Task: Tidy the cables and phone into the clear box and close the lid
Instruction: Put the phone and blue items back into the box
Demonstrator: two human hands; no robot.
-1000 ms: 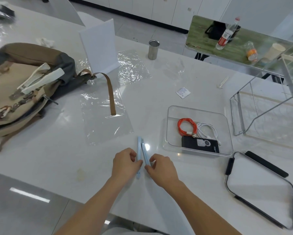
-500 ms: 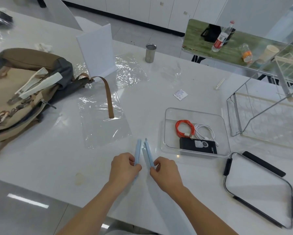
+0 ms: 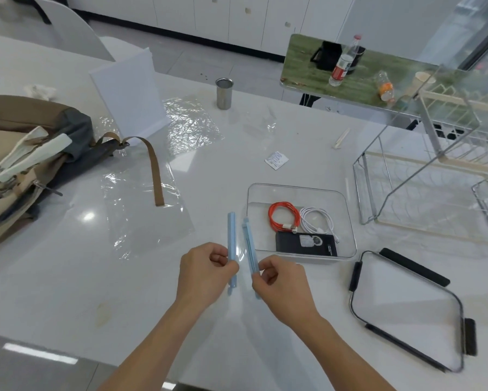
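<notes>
The clear box [image 3: 350, 221] sits open on the white table. Inside lie a coiled orange cable [image 3: 283, 215], a coiled white cable [image 3: 317, 221] and a black phone [image 3: 306, 244]. Its clear lid with black clasps [image 3: 406, 309] lies flat to the right of the box. Just left of the box, my left hand [image 3: 206, 273] pinches one light blue stick [image 3: 231, 241]. My right hand [image 3: 282, 286] pinches a second light blue stick [image 3: 250, 246]. The two sticks stand apart, nearly parallel, pointing away from me.
A tan backpack [image 3: 25, 165] lies at the left with its brown strap over clear plastic sheets [image 3: 141, 210]. A white stand [image 3: 130, 94], a metal cup [image 3: 224, 93] and a small packet [image 3: 276, 160] sit farther back. A wire rack [image 3: 434, 176] stands at the right.
The two blue sticks, held together a second ago, have been pulled apart, one in each hand. Both hands shifted slightly apart.
</notes>
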